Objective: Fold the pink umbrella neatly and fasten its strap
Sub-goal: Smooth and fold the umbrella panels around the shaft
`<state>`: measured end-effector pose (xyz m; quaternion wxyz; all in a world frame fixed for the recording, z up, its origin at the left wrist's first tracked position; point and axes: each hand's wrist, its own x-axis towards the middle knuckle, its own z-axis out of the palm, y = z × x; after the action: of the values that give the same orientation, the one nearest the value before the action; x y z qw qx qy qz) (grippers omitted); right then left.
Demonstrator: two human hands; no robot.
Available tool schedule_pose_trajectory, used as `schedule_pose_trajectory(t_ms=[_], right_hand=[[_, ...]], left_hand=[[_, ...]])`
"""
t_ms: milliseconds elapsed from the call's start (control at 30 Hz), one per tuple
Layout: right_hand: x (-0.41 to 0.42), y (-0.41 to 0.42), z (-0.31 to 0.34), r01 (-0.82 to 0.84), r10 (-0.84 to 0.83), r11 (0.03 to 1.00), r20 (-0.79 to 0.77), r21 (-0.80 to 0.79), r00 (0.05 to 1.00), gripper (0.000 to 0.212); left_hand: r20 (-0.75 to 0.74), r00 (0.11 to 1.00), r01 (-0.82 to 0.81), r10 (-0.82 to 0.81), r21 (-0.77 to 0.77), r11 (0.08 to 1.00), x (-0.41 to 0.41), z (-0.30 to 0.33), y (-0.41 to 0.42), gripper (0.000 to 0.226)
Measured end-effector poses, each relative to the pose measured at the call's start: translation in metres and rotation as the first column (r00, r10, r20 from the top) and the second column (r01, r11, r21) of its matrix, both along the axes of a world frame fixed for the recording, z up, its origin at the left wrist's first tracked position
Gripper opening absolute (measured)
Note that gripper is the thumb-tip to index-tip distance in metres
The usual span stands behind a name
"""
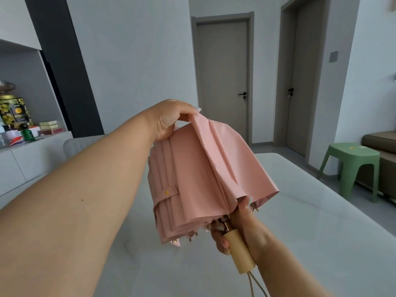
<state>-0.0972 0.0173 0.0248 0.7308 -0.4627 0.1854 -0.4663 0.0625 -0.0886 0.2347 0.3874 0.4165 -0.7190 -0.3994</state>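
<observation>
The right hand (237, 234) is wrapped around the pale wooden handle (240, 251) of the pink umbrella (199, 179), fingers curled on the near side and the thumb reaching up to the hem of the cloth. A thin cord (252, 284) hangs from the bottom of the handle, just below this hand. The umbrella is collapsed and held in the air between the two hands, above the pale surface (300, 232), with its cloth tilting up and away from the handle. Most of the panels lie in flat pleats on the left side; one panel on the right stands out looser.

The left hand (171, 121) reaches in from the left, well above the right hand, and pinches the top fold of the cloth between thumb and fingertips. The strap (166, 195) with its small gold snap lies against the pleats on the side nearer the left forearm; it looks unfastened, its end free.

Beyond the right hand, off to the right, stands a green stool (351, 166). Far to the left of the left arm, tins and boxes (23, 123) sit on a cabinet shelf. Two grey doors (222, 78) are shut on the far wall.
</observation>
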Motion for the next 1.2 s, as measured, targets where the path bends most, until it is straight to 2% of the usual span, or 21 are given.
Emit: schedule_pose_trajectory(t_ms=[133, 167, 233, 300, 400, 467, 600, 767, 900, 967, 1100, 1200], right_hand=[[0.000, -0.001, -0.002, 0.026, -0.027, 0.998, 0.016, 0.049, 1.000, 0.109], [-0.001, -0.001, -0.003, 0.034, -0.034, 0.999, -0.010, 0.043, 0.999, 0.106], [-0.001, -0.001, -0.007, 0.063, -0.061, 0.998, -0.086, 0.030, 0.994, 0.100], [0.000, -0.001, -0.009, 0.094, -0.091, 0.995, -0.153, 0.016, 0.984, 0.092], [0.002, 0.000, -0.008, 0.127, -0.127, 0.992, -0.198, -0.015, 0.972, 0.090], [0.002, 0.001, -0.007, 0.138, -0.139, 0.990, -0.210, -0.019, 0.968, 0.093], [0.001, 0.000, -0.005, 0.156, -0.165, 0.986, -0.251, -0.058, 0.954, 0.096], [-0.001, 0.000, -0.005, 0.167, -0.183, 0.983, -0.276, -0.082, 0.944, 0.099], [-0.001, 0.000, -0.005, 0.165, -0.182, 0.983, -0.280, -0.083, 0.943, 0.098], [-0.002, 0.000, -0.005, 0.169, -0.184, 0.982, -0.269, -0.078, 0.945, 0.095], [-0.001, 0.000, -0.004, 0.166, -0.177, 0.984, -0.265, -0.062, 0.948, 0.093], [-0.001, 0.000, -0.004, 0.164, -0.172, 0.985, -0.234, -0.054, 0.957, 0.092]], left_hand=[[0.091, 0.996, -0.004, 0.000, 0.045, 0.999, -0.004, 0.006, 0.007, 0.004], [0.086, 0.996, -0.013, 0.009, 0.048, 0.999, -0.005, 0.007, 0.009, 0.008], [-0.017, 1.000, -0.001, 0.001, 0.045, 0.999, -0.006, 0.011, 0.009, 0.017], [-0.062, 0.998, 0.009, -0.006, 0.047, 0.999, -0.006, 0.014, 0.008, 0.015], [0.160, 0.977, -0.132, 0.138, -0.052, 0.990, -0.007, 0.016, 0.005, 0.011], [0.280, 0.932, -0.206, 0.232, -0.119, 0.971, -0.006, 0.014, 0.002, 0.021], [0.423, 0.869, -0.227, 0.257, -0.121, 0.966, -0.007, 0.008, 0.000, 0.033], [0.399, 0.886, -0.182, 0.236, -0.168, 0.969, -0.020, 0.004, -0.002, 0.018], [0.397, 0.870, -0.234, 0.291, -0.188, 0.954, -0.019, 0.006, -0.001, 0.004], [0.377, 0.887, -0.225, 0.266, -0.150, 0.963, -0.018, 0.004, 0.000, 0.007], [0.199, 0.975, -0.103, 0.101, -0.001, 0.995, -0.017, 0.002, 0.005, 0.033], [-0.021, 0.999, -0.043, 0.046, 0.121, 0.992, -0.010, 0.006, 0.003, 0.039]])
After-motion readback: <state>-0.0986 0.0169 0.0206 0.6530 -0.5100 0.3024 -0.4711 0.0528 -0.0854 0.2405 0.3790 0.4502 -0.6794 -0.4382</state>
